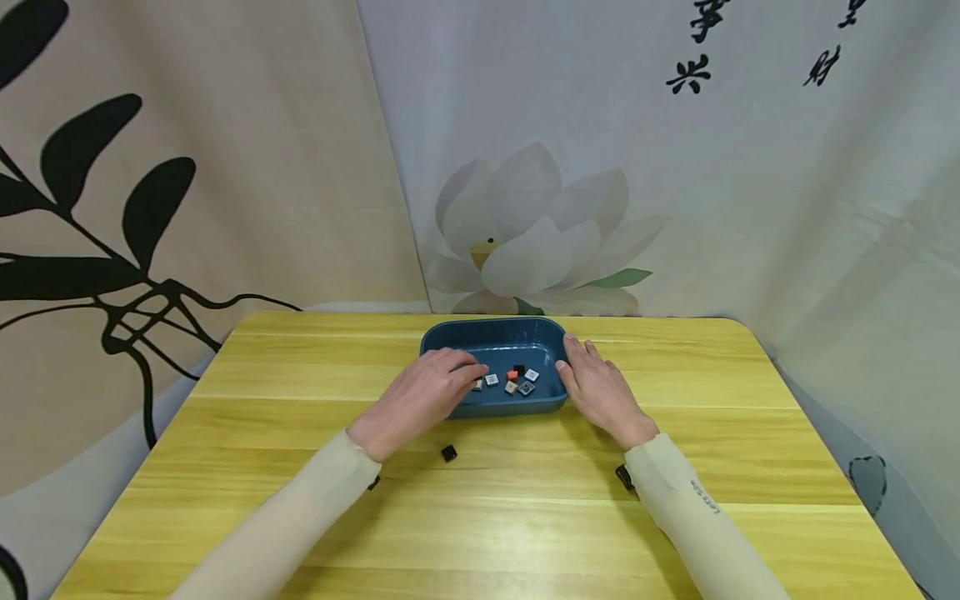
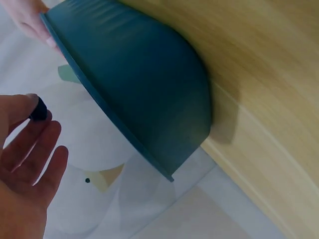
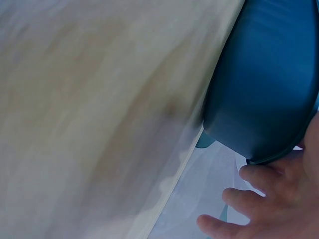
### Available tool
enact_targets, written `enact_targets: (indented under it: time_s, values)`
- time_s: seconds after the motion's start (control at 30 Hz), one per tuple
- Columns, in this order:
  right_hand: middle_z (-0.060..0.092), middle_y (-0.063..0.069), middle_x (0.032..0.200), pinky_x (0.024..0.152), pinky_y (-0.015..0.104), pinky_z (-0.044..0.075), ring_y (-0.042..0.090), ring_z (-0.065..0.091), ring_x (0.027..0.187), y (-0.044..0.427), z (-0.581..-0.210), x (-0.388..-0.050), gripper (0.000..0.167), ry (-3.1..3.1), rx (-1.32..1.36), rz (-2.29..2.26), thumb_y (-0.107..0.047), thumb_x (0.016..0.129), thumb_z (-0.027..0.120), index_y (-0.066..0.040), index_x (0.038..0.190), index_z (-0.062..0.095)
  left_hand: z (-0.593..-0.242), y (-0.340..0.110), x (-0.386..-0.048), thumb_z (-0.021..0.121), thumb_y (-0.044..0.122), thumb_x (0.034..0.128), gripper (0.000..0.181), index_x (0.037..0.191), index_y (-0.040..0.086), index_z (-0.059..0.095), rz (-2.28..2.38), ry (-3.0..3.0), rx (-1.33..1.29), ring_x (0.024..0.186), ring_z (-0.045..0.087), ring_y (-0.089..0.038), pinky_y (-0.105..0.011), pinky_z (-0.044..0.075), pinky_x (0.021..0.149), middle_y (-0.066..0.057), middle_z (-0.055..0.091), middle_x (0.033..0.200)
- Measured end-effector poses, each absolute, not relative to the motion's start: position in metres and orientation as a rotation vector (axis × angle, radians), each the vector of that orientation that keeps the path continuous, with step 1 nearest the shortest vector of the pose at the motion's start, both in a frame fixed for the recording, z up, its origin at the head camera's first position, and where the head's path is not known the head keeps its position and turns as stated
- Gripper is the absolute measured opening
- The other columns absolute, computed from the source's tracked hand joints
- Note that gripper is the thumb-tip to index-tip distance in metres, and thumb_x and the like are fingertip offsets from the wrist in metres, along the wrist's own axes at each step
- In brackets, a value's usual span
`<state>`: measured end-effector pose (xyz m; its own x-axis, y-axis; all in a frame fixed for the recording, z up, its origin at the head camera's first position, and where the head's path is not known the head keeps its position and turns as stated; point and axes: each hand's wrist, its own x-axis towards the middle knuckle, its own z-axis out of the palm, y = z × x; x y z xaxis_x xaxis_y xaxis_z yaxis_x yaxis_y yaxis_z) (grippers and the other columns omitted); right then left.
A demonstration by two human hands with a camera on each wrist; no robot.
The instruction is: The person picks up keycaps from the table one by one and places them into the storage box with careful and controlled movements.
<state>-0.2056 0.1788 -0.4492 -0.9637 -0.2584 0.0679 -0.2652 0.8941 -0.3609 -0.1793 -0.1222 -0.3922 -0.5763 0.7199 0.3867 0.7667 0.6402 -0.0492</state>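
Observation:
A blue rectangular bin (image 1: 498, 410) stands near the far edge of the wooden table. Over its left side my left hand (image 1: 431, 383) reaches in; in the left wrist view, thumb and fingertip pinch a small black keycap (image 2: 38, 109). Several small keycaps (image 1: 527, 388), white, black and orange-red, lie on the bin floor. At the bin's right end, my right hand (image 1: 600, 393) rests against the rim, its thumb over the edge. The right wrist view shows its other fingers (image 3: 244, 201) spread and mostly straight beside the bin.
One loose black keycap (image 1: 449, 453) lies on the wooden table (image 1: 510, 517) in front of the bin. Behind the table hangs a printed cloth (image 1: 525, 108) with a lotus and dark leaves. Dark camera mounts show at both wrists.

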Motion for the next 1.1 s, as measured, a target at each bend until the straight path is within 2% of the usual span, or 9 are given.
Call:
enact_targets:
  time_s: [0.57, 1.1]
  values:
    - [0.024, 0.016, 0.169, 0.116, 0.067, 0.027, 0.041, 0.022, 0.155, 0.178, -0.448, -0.206, 0.064, -3.07, 0.402, 0.601, -0.039, 0.113, 0.034, -0.001, 0.164, 0.023, -0.404, -0.092, -0.221, 0.075, 0.004, 0.0946, 0.026, 0.121, 0.005, 0.076, -0.285, -2.768, -1.04, 0.1, 0.069, -0.021, -0.032, 0.057, 0.092, -0.009, 0.071, 0.112]
    - [0.025, 0.016, 0.169, 0.116, 0.067, 0.028, 0.041, 0.023, 0.154, 0.179, -0.448, -0.206, 0.064, -3.06, 0.425, 0.596, -0.041, 0.113, 0.032, -0.001, 0.163, 0.024, -0.42, -0.08, -0.244, 0.069, 0.008, 0.0999, 0.026, 0.125, 0.006, 0.075, -0.256, -2.976, -0.9, 0.099, 0.067, -0.021, -0.033, 0.057, 0.093, -0.011, 0.066, 0.117]
